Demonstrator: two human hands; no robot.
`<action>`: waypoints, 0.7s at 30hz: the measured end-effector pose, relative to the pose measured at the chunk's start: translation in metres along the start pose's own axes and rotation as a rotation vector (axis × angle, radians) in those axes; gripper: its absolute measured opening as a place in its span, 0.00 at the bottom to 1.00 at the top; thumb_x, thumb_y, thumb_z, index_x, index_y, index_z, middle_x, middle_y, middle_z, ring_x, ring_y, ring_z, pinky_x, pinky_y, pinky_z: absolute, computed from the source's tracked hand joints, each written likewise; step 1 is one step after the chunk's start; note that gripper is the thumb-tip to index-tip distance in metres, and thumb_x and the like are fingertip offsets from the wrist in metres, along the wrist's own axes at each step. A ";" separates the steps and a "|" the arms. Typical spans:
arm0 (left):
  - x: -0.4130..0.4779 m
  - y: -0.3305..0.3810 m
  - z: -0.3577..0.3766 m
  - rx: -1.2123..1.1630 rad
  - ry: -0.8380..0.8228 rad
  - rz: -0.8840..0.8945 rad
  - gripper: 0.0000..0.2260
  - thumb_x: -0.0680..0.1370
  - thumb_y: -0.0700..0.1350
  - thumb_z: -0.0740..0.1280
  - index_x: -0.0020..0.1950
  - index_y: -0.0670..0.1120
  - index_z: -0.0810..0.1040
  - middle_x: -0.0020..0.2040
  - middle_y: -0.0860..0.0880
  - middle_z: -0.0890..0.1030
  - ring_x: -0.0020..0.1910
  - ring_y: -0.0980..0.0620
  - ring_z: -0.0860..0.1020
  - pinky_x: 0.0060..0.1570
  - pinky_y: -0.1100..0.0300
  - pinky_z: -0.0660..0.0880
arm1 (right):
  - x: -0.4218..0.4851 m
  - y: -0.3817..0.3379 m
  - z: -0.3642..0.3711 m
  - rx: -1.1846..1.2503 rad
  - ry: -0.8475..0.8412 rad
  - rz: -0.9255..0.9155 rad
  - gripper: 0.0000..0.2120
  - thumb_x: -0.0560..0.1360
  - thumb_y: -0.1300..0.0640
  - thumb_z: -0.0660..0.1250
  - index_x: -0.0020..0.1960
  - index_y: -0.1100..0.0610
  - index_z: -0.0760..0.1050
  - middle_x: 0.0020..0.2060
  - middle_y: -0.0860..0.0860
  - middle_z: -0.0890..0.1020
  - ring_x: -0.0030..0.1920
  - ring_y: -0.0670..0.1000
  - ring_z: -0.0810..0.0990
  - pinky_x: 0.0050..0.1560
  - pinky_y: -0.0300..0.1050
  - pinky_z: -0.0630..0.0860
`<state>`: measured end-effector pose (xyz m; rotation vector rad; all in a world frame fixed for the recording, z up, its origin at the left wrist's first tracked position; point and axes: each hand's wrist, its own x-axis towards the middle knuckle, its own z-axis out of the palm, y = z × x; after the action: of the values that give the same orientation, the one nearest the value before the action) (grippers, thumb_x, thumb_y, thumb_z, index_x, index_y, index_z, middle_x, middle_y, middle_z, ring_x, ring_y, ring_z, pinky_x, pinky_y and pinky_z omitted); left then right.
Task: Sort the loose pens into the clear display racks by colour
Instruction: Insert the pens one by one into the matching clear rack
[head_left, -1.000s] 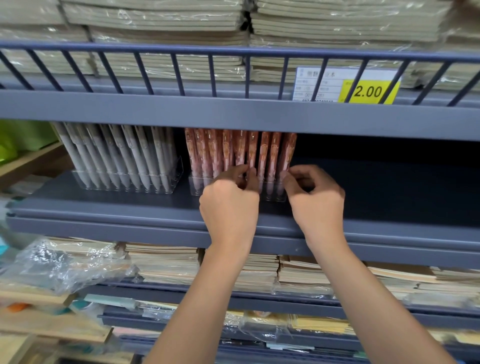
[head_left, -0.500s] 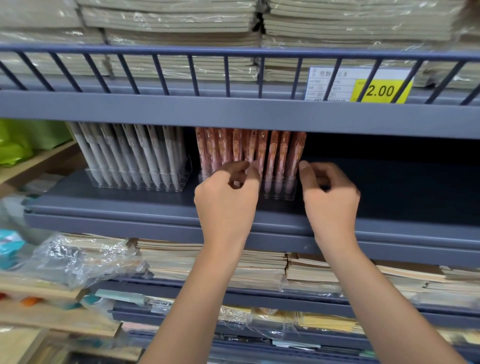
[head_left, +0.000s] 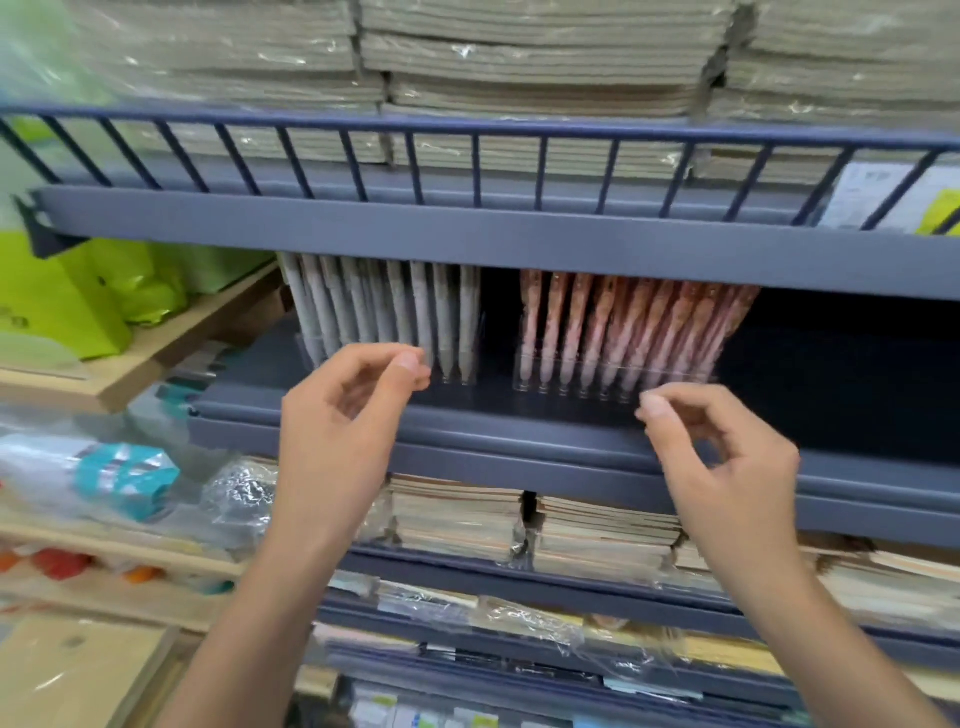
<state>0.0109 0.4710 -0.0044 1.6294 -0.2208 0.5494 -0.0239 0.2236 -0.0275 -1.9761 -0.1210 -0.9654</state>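
Note:
On the grey middle shelf (head_left: 519, 431) stand two clear racks. The left rack (head_left: 457, 379) holds a row of white pens (head_left: 384, 317). The right rack (head_left: 613, 382) holds a row of pink patterned pens (head_left: 623, 332) leaning to the right. My left hand (head_left: 348, 415) hovers in front of the white pens, fingers loosely curled, thumb near the fingertips, holding nothing. My right hand (head_left: 722, 457) hovers just below the right end of the pink rack, fingers loosely curled and empty. I see no loose pen.
A railed upper shelf (head_left: 467, 130) carries wrapped notebook stacks (head_left: 519, 67) and overhangs the pen tops. A price tag (head_left: 893, 197) hangs at its right. More notebooks (head_left: 597, 530) lie on the shelf below. Green bags (head_left: 62, 306) sit on a wooden shelf at left.
Both hands have come off the pink rack and moved apart, the left now before the white pens. The view has swung left and closer.

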 end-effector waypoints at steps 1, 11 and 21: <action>0.007 -0.007 -0.014 0.019 0.014 -0.013 0.06 0.80 0.43 0.68 0.48 0.49 0.84 0.44 0.54 0.86 0.47 0.57 0.84 0.49 0.70 0.75 | -0.003 -0.008 0.011 -0.011 -0.047 -0.014 0.05 0.77 0.48 0.65 0.47 0.46 0.79 0.42 0.39 0.82 0.43 0.43 0.81 0.45 0.28 0.72; 0.087 -0.077 -0.096 0.181 0.054 -0.089 0.04 0.77 0.44 0.72 0.51 0.49 0.82 0.43 0.57 0.84 0.43 0.60 0.81 0.49 0.66 0.75 | 0.008 -0.049 0.147 -0.112 -0.062 0.231 0.15 0.77 0.54 0.67 0.63 0.51 0.76 0.44 0.35 0.78 0.43 0.26 0.75 0.46 0.19 0.65; 0.118 -0.094 -0.081 -0.010 0.028 -0.077 0.06 0.76 0.38 0.73 0.51 0.47 0.81 0.41 0.58 0.82 0.36 0.71 0.79 0.42 0.75 0.72 | 0.022 -0.052 0.183 -0.320 0.181 0.238 0.11 0.77 0.58 0.66 0.57 0.58 0.79 0.45 0.56 0.84 0.37 0.49 0.75 0.43 0.40 0.70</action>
<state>0.1371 0.5835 -0.0280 1.6130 -0.1392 0.5109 0.0754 0.3874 -0.0295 -2.1176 0.3839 -1.0492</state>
